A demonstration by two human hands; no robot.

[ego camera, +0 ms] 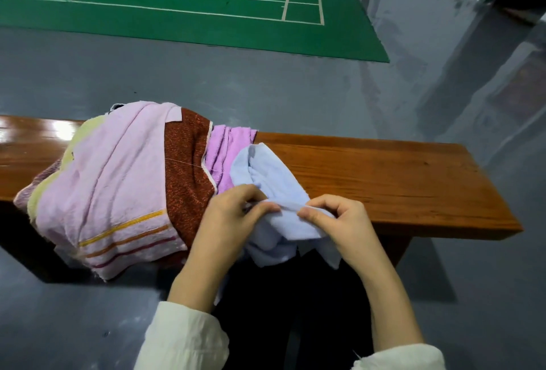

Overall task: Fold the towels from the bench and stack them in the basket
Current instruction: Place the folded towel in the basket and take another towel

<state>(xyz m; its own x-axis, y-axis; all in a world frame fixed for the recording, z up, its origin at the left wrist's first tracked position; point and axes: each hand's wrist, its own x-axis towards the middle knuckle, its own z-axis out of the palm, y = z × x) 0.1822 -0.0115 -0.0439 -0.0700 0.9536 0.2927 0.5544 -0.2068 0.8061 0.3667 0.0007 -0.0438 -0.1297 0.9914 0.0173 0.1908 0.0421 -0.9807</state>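
A pile of towels lies on the wooden bench [399,174]: a pale pink towel [118,180] with orange and red stripes on top, a rust-red towel [186,169] under it, a bright purple towel [221,154] and a yellow-green towel [82,139] at the left. A light blue towel [266,174] trails off the pile's right side over the bench's front edge. My left hand [233,216] and my right hand [339,222] both pinch the blue towel's edge close together at the front edge. No basket is in view.
The bench runs left to right on a grey floor [266,86]; its right half shows bare wood. A green court mat [192,0] with white lines lies beyond. A grey wall [443,44] stands at the right.
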